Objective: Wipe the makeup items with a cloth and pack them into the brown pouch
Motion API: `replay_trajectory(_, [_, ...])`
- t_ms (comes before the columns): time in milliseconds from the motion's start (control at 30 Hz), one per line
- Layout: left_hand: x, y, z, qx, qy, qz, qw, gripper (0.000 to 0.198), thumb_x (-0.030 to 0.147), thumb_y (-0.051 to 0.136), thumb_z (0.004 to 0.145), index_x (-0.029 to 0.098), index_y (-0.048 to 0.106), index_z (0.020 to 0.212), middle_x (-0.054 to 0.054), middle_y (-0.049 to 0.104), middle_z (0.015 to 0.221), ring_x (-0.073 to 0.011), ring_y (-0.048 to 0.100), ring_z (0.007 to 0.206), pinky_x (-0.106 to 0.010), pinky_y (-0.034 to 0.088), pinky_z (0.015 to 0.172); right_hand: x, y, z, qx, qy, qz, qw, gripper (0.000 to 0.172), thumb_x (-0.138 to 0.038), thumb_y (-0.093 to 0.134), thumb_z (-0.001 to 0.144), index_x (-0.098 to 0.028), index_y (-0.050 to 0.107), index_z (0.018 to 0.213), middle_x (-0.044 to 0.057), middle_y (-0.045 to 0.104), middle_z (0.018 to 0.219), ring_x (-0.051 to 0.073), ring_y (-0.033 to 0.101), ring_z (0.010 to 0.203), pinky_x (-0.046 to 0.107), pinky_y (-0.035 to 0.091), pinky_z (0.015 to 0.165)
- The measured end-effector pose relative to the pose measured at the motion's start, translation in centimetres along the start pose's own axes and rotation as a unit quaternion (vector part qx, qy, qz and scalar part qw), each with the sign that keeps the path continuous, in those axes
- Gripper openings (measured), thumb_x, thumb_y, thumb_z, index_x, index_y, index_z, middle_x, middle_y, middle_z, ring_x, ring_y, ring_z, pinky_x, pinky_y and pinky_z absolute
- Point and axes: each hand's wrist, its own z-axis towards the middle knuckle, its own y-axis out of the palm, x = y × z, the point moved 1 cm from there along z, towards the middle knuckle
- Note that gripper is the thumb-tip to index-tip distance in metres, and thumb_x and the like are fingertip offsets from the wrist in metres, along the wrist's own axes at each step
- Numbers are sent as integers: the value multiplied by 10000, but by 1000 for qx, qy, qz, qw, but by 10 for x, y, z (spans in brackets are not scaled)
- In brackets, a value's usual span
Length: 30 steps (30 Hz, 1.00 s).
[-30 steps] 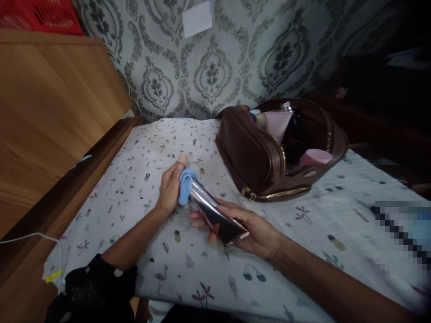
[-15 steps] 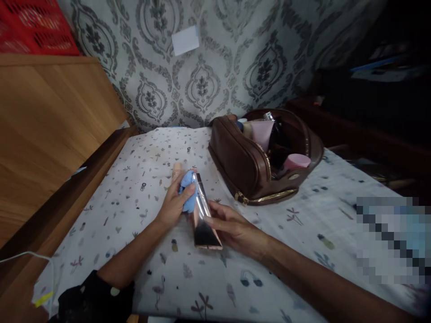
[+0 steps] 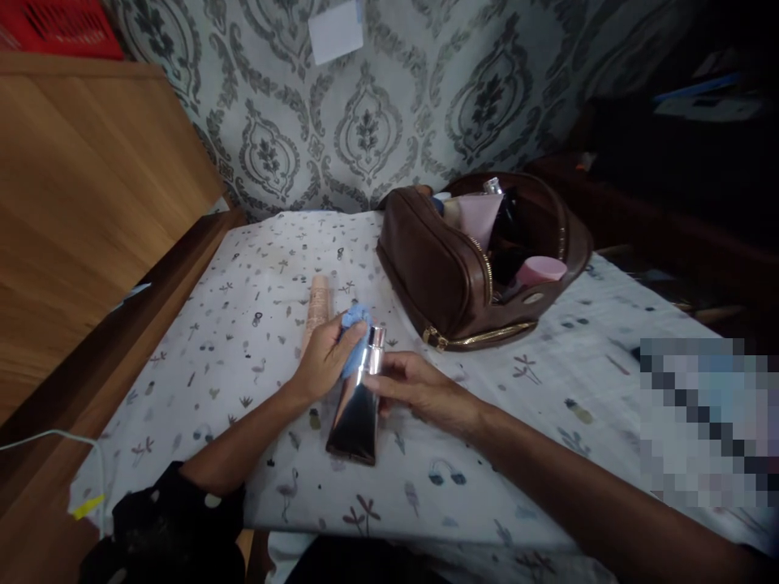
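A shiny metallic squeeze tube, its cap pointing away from me, is gripped near its capped end by my right hand. My left hand pinches a crumpled blue cloth against the tube's left side by the cap. Just beyond my left hand lies a peach-coloured tube, its lower part hidden by that hand. An unzipped brown cosmetic bag sits farther back on the right, with a pink tube and a pink-lidded item among its contents.
A patterned white cloth covers the table. On the left rises a wooden panel, with a red basket above it. A white cable hangs at lower left. A blurred-out patch lies at right.
The metallic tube has turned, its bottom swinging left and its cap right. My left hand and the cloth shifted slightly, showing more of the peach tube. The whole view has tilted down a little.
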Motion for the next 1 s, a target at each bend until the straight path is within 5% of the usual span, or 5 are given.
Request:
replay_trajectory(167, [-4,-2,3,40,-12,-6,999,518,674,555,906,184,651,769,-1,565,655,-136,508,615,-265,450,616,1,-4,0,-9,14,8,1000,441,-409,879,709,-112,710,988,40,711,851,126,629,720,274,521,686])
replay_trajectory(400, [2,-16,7,69,-39,-8,997,700,752,375,935,144,713,863,-43,632,689,-184,606,696,-304,514,711,-4,-12,5,123,-42,77,989,423,-392,931,620,-158,711,895,26,719,887,134,669,791,268,564,745])
replay_trajectory(633, [10,-27,13,-234,-55,137,961,415,536,649,874,161,661,1052,-2,629,823,-153,561,734,-246,437,656,-7,-11,6,137,-66,106,983,389,-434,918,617,-180,733,846,18,709,857,132,661,779,267,582,746])
replay_trajectory(800, [6,-35,18,-277,-106,128,946,444,558,679,834,168,643,1044,12,591,813,-150,550,741,-251,427,666,-6,-15,4,164,-74,18,984,434,-505,865,671,-173,742,921,60,713,960,166,650,873,255,550,681])
replay_trajectory(1000, [8,-43,22,-324,-55,262,908,464,609,521,924,184,559,742,16,514,694,-155,501,686,-268,384,646,-7,-23,5,217,-108,-24,970,553,-539,849,676,-220,663,1088,13,680,864,156,625,819,263,535,656])
